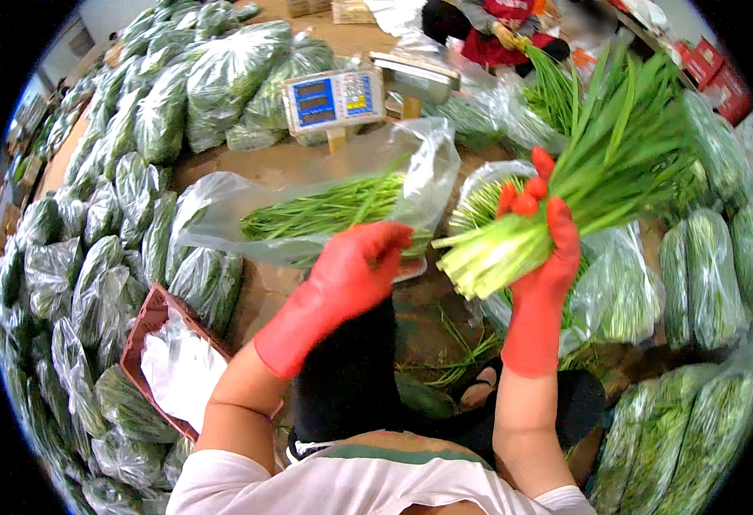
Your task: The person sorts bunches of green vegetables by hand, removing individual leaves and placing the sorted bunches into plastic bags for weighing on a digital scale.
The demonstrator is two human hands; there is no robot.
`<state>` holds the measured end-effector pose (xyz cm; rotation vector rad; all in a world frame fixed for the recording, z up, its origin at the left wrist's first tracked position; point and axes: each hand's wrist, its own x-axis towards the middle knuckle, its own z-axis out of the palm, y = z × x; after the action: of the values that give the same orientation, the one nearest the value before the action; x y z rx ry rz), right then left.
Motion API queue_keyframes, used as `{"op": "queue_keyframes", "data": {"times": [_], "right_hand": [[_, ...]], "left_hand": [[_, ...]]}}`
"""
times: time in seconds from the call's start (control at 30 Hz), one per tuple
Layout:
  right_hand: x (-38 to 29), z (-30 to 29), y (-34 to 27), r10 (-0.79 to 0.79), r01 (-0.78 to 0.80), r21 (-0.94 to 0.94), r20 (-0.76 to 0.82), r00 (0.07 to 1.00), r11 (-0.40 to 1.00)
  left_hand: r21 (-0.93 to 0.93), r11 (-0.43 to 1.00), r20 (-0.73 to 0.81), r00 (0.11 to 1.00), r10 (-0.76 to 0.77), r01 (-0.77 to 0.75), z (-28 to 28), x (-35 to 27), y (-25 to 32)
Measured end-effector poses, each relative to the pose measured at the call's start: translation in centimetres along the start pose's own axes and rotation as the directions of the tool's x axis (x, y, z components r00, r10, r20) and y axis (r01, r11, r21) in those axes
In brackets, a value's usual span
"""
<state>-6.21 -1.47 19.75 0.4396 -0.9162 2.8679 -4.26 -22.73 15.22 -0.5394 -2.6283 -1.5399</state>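
Observation:
My right hand (560, 257), in a red rubber glove, grips a thick bunch of green leafy stalks (627, 154) that look like garlic chives. Its pale cut ends point down to the left, and the leaves fan out to the upper right. My left hand (360, 261), gloved the same way, has its fingers curled at the near side of an open clear plastic bag (431, 174). Inside that bag lies a heap of similar stalks (325, 206). Whether the left fingers hold anything is hidden. Behind the right hand, another bundle (489, 199) shows its cut ends.
A digital scale's display (334, 100) stands beyond the bag. Many filled bags (157, 122) crowd the left side; more bagged greens (679, 438) lie right. A red plastic crate (144, 341) holds white bags. Across from me, a person's gloved hand (508, 35) holds greens.

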Motion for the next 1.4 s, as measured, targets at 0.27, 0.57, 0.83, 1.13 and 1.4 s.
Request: {"op": "queue_keyframes", "data": {"times": [0.27, 0.57, 0.83, 1.13, 1.4], "right_hand": [[10.4, 1.0, 13.5, 0.027, 0.408, -0.801, 0.466, 0.884, 0.438], [9.1, -14.2, 18.9, 0.747, 0.379, -0.73, -0.265, 0.61, -0.569], [13.7, -10.9, 15.0, 0.706, 0.635, -0.64, 0.197, 0.68, -0.433], [18.8, -5.4, 6.7, 0.268, 0.391, -0.723, 0.286, 0.92, -0.569], [15.3, -7.0, 9.2, 0.219, 0.06, -0.931, -0.022, 0.975, -0.359]], "left_hand": [[0.821, 0.56, 0.021, 0.976, -0.218, 0.107, -8.6, 3.8, -12.5], [0.997, -0.017, -0.081, 0.995, -0.056, 0.08, -20.3, 1.0, -21.1], [0.963, 0.162, -0.126, 0.89, -0.439, 0.216, -19.8, 1.0, -14.2], [0.467, 0.744, -0.515, 0.831, -0.21, 0.478, -20.0, 4.2, -9.0], [0.733, 0.62, -0.215, 0.96, -0.181, 0.28, -17.9, 0.6, -10.9]]}}
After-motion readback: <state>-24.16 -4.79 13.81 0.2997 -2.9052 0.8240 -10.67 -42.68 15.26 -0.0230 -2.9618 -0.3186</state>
